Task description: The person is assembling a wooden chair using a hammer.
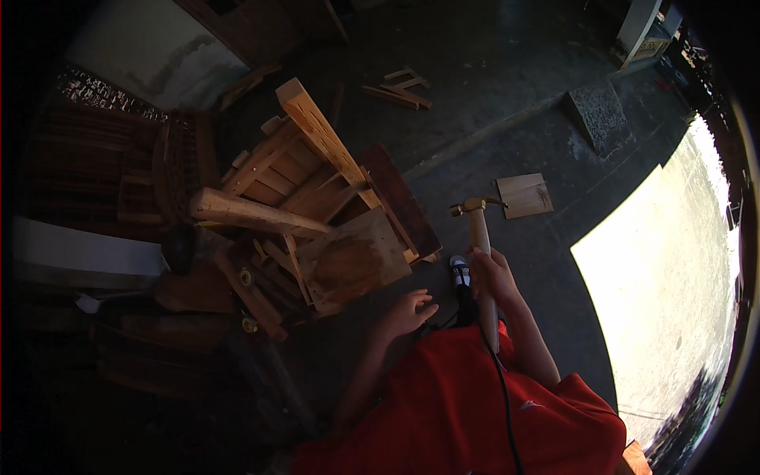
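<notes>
Hammer [479, 226] first, in the head view: we hold it in our right hand [494, 277], fingers wrapped round the wooden handle partway down, with the metal head up and away from us. Its claw curves to the right and its striking face is turned left. Below our grip, the handle runs down in front of our red shirt [467, 404], where a black cord [504, 396] hangs close by.

Our left hand [408, 313] is half open, fingers apart and slightly bent, with nothing in its grip. It is just beside the near corner of a stained board [360, 257], which lies tilted against a wooden frame [289, 162]. Two thick legs [257, 211] of that frame stick out, one toward the left and one toward the upper left, with slats between them. A dark red plank [400, 202] shows along the frame's right side.

Beyond the hammer head, a small square board [524, 196] lies flat on the floor [491, 142], well apart from the frame. Farther off we see a few loose sticks [404, 89] and a concrete wedge [598, 119]. Our shoe [459, 271] shows between our hands. Shade is deep at the left, where the pile [103, 174] looks like stacked timber, though we cannot be sure.
</notes>
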`<move>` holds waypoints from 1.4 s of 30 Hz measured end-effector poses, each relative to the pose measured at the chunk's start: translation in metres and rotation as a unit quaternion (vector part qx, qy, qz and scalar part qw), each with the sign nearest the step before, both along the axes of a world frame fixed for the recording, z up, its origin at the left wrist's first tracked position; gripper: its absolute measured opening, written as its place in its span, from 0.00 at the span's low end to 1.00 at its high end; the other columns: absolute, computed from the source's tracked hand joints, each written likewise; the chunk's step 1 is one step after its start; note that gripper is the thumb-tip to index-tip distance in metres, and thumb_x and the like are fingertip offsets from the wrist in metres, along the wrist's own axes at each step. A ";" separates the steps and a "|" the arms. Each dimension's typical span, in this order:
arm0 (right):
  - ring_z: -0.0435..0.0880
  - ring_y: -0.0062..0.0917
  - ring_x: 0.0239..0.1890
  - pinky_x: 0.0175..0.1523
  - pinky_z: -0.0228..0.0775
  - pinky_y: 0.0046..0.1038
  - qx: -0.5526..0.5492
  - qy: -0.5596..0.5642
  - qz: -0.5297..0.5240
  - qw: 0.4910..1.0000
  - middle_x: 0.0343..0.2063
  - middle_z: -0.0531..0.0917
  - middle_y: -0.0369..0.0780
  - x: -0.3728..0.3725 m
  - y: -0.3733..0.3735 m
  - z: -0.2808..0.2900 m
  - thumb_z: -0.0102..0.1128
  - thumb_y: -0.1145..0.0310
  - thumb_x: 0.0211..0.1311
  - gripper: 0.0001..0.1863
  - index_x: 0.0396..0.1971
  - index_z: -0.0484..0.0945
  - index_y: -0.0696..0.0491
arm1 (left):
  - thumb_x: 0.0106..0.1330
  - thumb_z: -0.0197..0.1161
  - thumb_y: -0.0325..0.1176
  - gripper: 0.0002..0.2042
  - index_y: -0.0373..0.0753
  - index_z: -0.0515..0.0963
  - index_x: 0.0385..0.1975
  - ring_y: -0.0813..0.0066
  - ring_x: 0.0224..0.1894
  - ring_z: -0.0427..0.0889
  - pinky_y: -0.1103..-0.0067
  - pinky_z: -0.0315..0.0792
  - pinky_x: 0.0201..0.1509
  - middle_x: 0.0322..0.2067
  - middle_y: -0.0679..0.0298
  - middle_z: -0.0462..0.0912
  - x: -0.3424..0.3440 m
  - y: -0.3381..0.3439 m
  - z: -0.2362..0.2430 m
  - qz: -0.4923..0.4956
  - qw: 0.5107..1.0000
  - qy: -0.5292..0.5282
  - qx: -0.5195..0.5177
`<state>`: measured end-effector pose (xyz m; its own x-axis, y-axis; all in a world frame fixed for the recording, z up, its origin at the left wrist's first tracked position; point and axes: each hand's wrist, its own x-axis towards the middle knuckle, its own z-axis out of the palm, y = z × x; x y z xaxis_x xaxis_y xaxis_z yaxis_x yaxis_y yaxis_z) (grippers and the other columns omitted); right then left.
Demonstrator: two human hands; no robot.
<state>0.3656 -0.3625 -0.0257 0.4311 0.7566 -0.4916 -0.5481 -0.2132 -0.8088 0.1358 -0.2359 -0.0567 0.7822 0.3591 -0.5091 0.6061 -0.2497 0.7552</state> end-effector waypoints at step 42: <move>0.75 0.23 0.15 0.21 0.71 0.30 -0.041 0.068 0.198 0.977 0.20 0.74 0.34 0.146 0.263 -0.131 0.49 0.48 0.80 0.21 0.51 0.73 0.52 | 0.65 0.69 0.31 0.13 0.32 0.80 0.46 0.69 0.42 0.86 0.71 0.78 0.52 0.38 0.60 0.87 0.114 0.220 0.124 0.345 0.845 -0.293 0.286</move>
<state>0.5112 -0.0997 -0.1572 0.0387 0.8062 -0.5904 -0.5107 -0.4919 -0.7051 0.2494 -0.0159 0.0673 0.3440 0.8882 0.3044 0.3195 -0.4156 0.8516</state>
